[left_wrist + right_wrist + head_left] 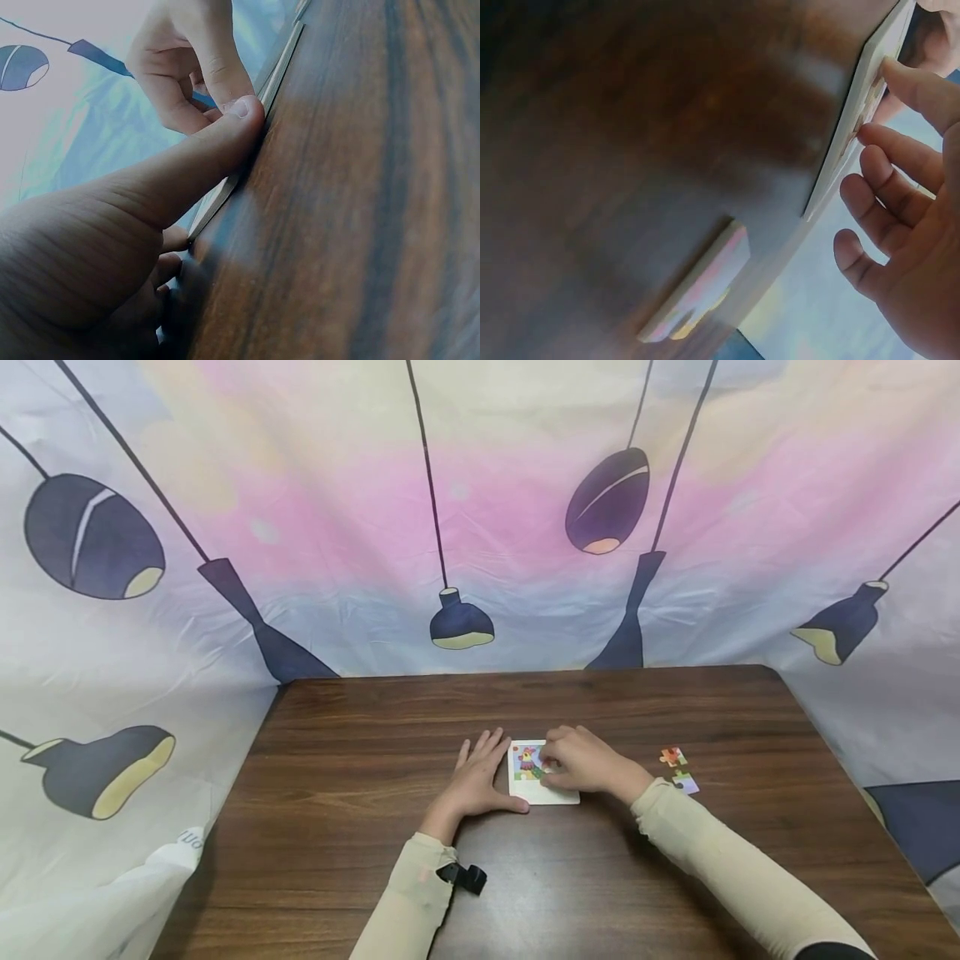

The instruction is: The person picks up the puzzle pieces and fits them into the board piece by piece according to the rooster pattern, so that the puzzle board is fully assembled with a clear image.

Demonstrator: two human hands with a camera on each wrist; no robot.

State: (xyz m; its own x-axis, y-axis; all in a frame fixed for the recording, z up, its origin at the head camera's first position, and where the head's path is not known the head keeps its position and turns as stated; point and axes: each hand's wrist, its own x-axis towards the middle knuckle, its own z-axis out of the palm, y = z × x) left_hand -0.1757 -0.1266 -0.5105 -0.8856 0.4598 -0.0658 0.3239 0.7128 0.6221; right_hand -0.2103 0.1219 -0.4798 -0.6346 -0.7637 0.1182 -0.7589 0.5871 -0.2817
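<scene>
Pale sleeves (750,875) are up front, with a black strap gadget (472,879) on the left wrist.

Right hand (588,762): thumb and index finger (904,154) are down at the puzzle board (551,798), tips a little apart, other fingers loosely bent. Honestly can't tell if they've got hold of a piece or are just pressing on one, since the hand covers that spot from above. Left hand (478,783) is spread, fingers pretty straight by the board's left edge, thumb at its near edge, not gripping anything that I can see.

Board lies flat between the two hands, right under the right fingertips. Looks close to square, so no obvious long axis. A colourful bird picture (528,760) shows on its left part, with a pale strip along the near side.

Key thing imo is where the loose bits are: an orange piece (672,757) and a lilac piece (686,782) lie right of the board, out past the right wrist, orange one farther from the person. Both sit well apart from the board and way nearer the right hand than the left.

Further out: brown table (360,760), then a cloth (337,527) printed with hanging lamps.
</scene>
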